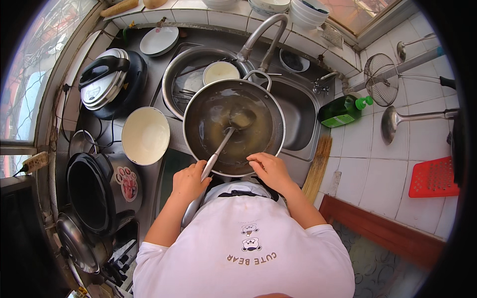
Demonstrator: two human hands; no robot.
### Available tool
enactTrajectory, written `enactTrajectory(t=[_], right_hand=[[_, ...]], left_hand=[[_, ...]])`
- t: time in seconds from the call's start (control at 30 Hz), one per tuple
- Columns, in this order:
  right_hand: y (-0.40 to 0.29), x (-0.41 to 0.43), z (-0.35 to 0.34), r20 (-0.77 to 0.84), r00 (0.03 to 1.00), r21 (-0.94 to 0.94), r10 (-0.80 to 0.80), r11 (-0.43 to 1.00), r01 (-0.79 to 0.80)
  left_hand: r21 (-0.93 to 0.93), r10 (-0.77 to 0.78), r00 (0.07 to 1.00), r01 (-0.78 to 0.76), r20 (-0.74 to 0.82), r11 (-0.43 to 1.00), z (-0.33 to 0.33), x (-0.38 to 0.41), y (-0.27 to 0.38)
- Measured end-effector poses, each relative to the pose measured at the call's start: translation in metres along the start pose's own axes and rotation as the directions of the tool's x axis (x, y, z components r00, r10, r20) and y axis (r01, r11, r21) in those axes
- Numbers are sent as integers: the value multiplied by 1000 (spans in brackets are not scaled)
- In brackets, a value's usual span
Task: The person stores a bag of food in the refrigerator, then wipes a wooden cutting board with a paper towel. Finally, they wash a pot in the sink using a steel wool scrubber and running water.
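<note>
A wok (188, 111) with murky water in it sits before me, over the near side of the sink. My left hand (190, 180) grips the handle of a metal ladle (220, 147), whose bowl lies under the water. Below that hand, the wok's long handle (192, 212) runs towards my body. At the near right rim of the wok is my right hand (270, 169), its bent fingers reaching just over the inside wall. Whether those fingers pinch anything is not clear.
Behind the wok, a metal basin (167, 80) holds a bowl (221, 72) and utensils under the faucet (261, 31). A cream bowl (145, 136), a cooker pot (128, 182) and a lid (104, 82) stand left. Right are a green detergent bottle (341, 111) and a straw brush (316, 167).
</note>
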State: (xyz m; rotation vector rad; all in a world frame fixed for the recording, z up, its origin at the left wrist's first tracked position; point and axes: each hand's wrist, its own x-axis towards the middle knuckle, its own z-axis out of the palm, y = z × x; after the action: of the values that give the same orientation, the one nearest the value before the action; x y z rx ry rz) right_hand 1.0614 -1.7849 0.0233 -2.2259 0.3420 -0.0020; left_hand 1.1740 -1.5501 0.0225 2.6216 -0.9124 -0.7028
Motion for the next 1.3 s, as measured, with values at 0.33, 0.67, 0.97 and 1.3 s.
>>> enactTrajectory(t=[0.33,0.67,0.97,1.3], right_hand=[[15,-6,9,3,1000,15,18,1000,-18],[12,-4,12,41,999,5,4,1000,-5],[6,-5,13,51,999,10,-9,1000,8],[9,-10,20,86,996,-4,-35,999,36]], left_hand=[[-27,-9,997,11,70,1000,-1,-2,-3],[0,-47,985,48,-168,999,-19,-7,-7],[119,79,946,-43,-316,992,-29,-13,-3],[-219,-98,994,83,-57,972,-28,-22,-13]])
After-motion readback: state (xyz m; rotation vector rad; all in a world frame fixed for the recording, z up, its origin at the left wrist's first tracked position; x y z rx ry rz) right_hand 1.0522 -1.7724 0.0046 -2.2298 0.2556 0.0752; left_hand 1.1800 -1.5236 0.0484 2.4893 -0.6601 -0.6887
